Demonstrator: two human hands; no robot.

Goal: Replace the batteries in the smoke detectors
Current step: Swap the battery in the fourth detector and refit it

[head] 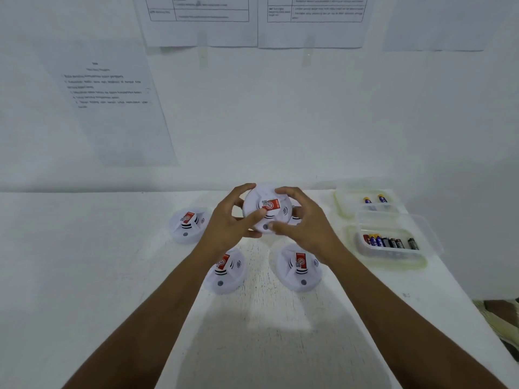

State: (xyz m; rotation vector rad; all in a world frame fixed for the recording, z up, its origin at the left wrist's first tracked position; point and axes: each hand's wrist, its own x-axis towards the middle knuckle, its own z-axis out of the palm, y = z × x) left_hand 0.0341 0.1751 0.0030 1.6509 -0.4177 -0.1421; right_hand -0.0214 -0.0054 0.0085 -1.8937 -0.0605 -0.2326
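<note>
Two curled hands (left (224, 223), right (309, 226)) around detector (271, 204)

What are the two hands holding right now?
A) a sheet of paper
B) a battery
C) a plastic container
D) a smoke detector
D: the left hand and the right hand both curl their fingers around one white smoke detector with a red sticker.

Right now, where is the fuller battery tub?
Head view, right side of the table: the nearer tub, just in front of the two-battery tub.
</note>
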